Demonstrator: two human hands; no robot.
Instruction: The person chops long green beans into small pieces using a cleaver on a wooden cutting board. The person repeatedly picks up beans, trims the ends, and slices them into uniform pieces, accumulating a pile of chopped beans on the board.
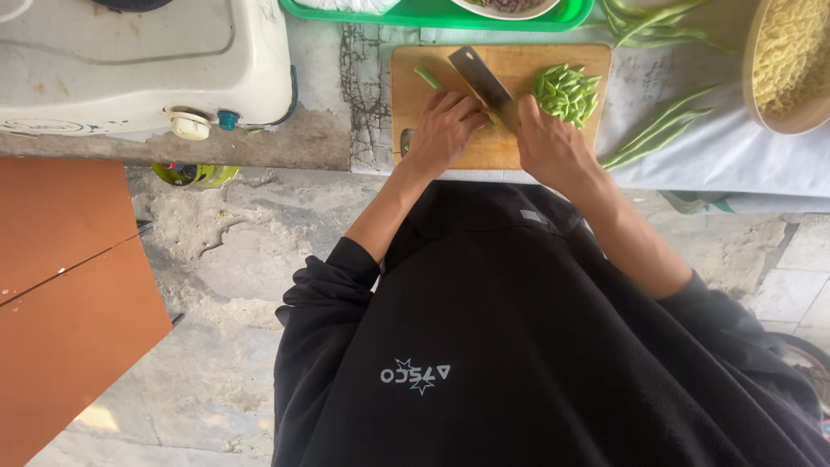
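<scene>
Green beans (430,79) lie on the wooden cutting board (450,62), pinned under the curled fingers of the left hand (445,130). Just right of those fingertips, the cleaver (482,79) (blade angled away) is gripped by the right hand (546,143), fingers clamped round its handle. Cut pieces (566,92) pile beyond the right knuckles.

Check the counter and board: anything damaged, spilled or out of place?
Damage: the counter surface left of the cutting board is cracked and flaking. Whole green beans lie loose on the white cloth, off the board. The cut pieces sit in a tidy pile; nothing has spilled.
</scene>
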